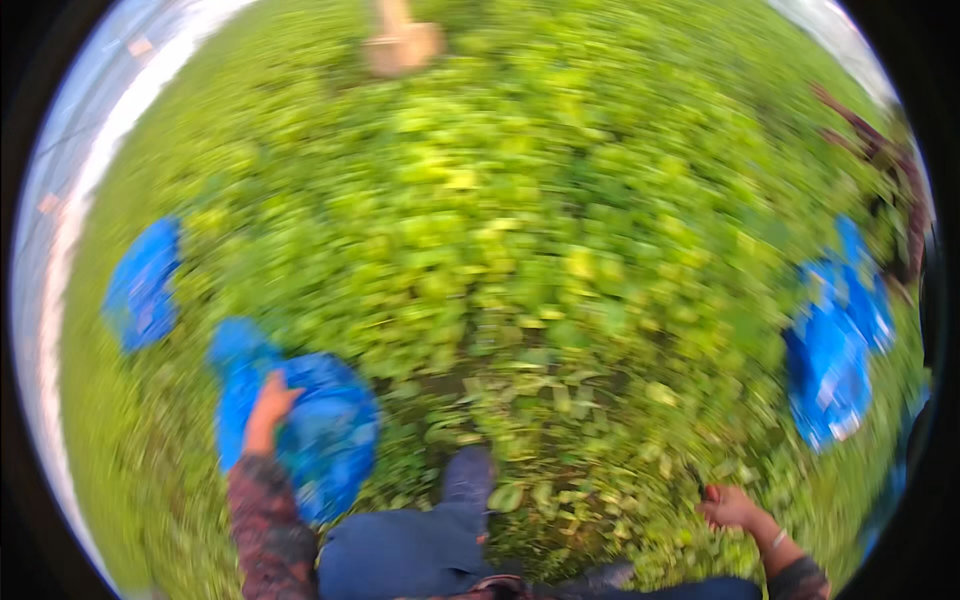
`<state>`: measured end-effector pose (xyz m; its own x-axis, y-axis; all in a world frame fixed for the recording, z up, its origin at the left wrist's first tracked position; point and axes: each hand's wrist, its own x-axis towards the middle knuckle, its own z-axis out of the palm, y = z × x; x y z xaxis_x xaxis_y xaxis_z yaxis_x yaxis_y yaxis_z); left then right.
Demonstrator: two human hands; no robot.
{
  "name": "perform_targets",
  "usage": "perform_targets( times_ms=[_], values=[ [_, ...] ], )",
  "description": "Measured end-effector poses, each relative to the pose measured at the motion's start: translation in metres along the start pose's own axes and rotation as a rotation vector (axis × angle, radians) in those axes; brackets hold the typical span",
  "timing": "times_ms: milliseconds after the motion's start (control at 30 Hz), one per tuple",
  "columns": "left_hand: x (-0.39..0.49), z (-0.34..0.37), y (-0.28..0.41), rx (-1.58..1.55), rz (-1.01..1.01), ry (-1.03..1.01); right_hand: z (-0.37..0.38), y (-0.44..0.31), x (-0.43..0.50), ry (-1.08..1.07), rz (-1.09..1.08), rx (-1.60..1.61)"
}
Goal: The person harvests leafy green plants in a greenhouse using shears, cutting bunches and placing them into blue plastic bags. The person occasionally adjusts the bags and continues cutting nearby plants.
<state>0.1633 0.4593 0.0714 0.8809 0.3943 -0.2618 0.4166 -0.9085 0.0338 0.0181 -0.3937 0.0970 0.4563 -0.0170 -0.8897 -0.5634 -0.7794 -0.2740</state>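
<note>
A bulging blue plastic bag [330,431] lies among the low plants at my left side. My left hand [271,405] grips its upper part, though blur hides the exact hold of the fingers. Away to the right, low over the leaves, my right hand [729,507] is closed around a small tool [709,493] with a reddish handle. Its thin dark end points up and left, too blurred to name more exactly. Between my hands, leafy green and yellowing plants [525,300] cover the ground. My shoe [469,476] rests among them.
Another blue bag [146,285] sits farther left. At the right, more blue bags [829,360] lie near another person [904,180], whose hands reach over the plants. A pale post [403,46] with a wider base stands ahead. A bright strip [112,127] borders the field.
</note>
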Motion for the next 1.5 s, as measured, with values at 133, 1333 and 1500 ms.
perform_targets(
  times_ms=[133,1333,1500],
  values=[
    [0.028,0.008,0.041,-0.248,-0.104,0.084,0.014,0.086,-0.067,0.268,0.336,0.268],
    [-0.087,-0.111,0.569,-0.075,1.261,-0.511,-0.164,-0.098,0.174,-0.13,-0.32,1.745],
    [-0.114,-0.069,0.696,-0.378,1.135,-0.546,-0.158,-0.087,0.245,-0.519,-0.297,2.035]
  ],
)
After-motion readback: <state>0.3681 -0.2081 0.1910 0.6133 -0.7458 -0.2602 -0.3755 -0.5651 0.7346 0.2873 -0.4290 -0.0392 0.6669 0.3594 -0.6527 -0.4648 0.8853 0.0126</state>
